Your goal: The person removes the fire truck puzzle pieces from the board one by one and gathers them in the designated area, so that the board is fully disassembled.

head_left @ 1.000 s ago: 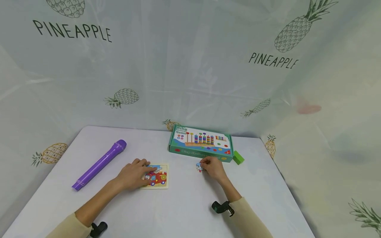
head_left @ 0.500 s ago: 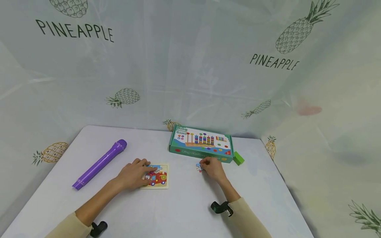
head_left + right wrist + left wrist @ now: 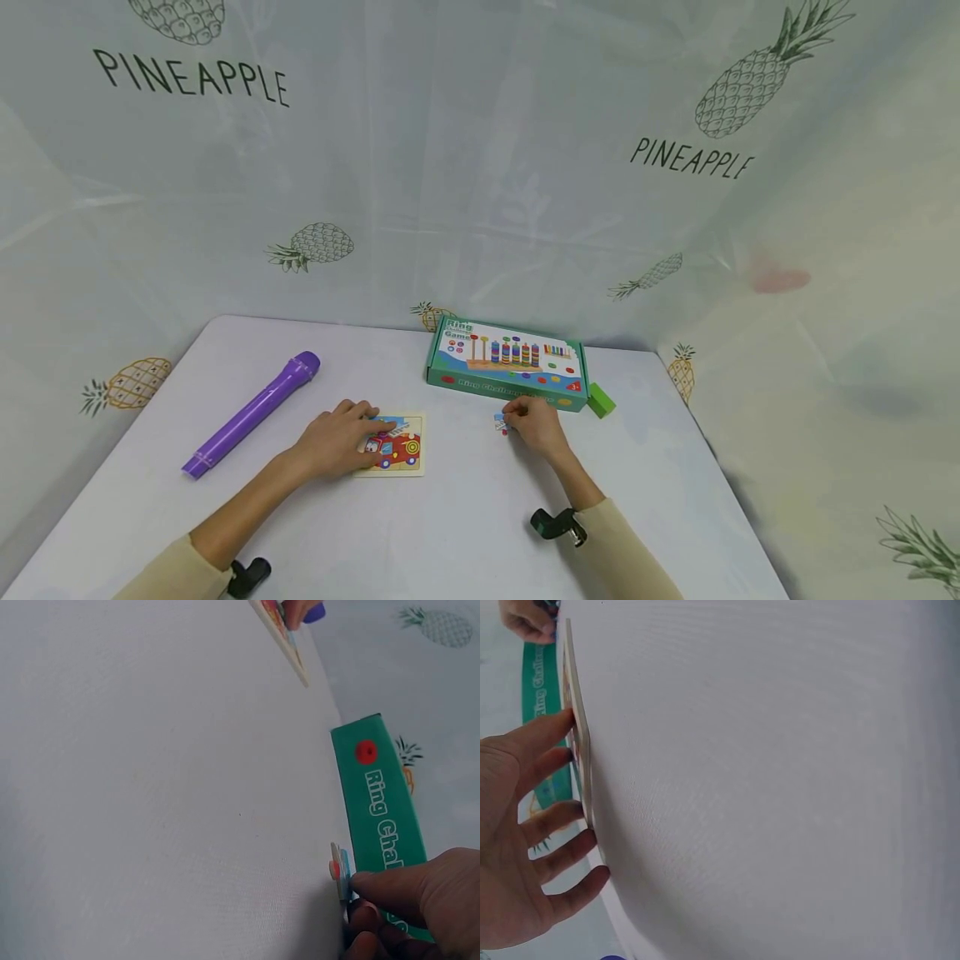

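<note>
A small square puzzle board (image 3: 409, 447) with a red fire engine picture lies flat on the table. My left hand (image 3: 335, 443) rests on its left side, the thumb and fingertips touching the board. In the left wrist view those fingers (image 3: 562, 856) are spread and only slightly bent. To the right of the board, my right hand (image 3: 537, 426) pinches a small blue and white puzzle piece (image 3: 500, 422) with a bit of red. In the right wrist view the puzzle piece (image 3: 344, 874) stands out from my thumb, low over the tabletop; its far part is hidden by the fingers.
Just behind my right hand lies a green Ring Challenge Game box (image 3: 507, 358). A green block (image 3: 601, 399) sits at the box's right end. A purple microphone-shaped tube (image 3: 251, 416) lies diagonally at the left. A pineapple-print curtain (image 3: 480, 167) hangs behind the table.
The puzzle piece has turned slightly in my right hand's pinch. Both hands otherwise stay where they were, and the head view has shifted a little.
</note>
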Action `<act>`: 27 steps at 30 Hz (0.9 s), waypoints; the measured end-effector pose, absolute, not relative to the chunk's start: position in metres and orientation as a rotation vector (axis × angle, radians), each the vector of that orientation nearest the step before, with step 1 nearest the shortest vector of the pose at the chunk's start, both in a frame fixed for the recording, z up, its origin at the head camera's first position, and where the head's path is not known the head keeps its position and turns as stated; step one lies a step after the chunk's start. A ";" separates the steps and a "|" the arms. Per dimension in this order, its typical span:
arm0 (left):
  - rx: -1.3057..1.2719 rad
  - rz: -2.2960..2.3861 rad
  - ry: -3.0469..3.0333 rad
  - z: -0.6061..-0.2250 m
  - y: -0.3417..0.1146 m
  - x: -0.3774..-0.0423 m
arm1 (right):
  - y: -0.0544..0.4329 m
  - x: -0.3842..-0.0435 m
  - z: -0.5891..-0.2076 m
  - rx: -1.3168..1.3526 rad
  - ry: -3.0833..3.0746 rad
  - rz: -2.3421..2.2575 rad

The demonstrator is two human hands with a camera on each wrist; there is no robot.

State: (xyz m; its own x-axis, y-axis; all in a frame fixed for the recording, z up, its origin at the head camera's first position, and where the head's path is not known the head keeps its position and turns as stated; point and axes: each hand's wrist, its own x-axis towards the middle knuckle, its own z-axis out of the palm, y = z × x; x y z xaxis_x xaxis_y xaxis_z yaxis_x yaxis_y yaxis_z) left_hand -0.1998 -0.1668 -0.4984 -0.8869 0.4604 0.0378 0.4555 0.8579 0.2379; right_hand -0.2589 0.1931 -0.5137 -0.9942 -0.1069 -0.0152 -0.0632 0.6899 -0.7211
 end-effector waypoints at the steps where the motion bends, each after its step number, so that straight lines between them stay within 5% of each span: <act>1: 0.741 0.380 3.008 -0.498 -0.167 -0.199 | 0.193 -0.259 -0.514 -0.140 2.832 -1.214; 13: 0.760 0.360 3.026 -0.500 -0.169 -0.199 | 0.179 -0.253 -0.503 -0.170 2.827 -1.277; 27: 0.671 0.411 3.013 -0.501 -0.168 -0.198 | 0.101 -0.245 -0.504 -0.467 2.691 -1.257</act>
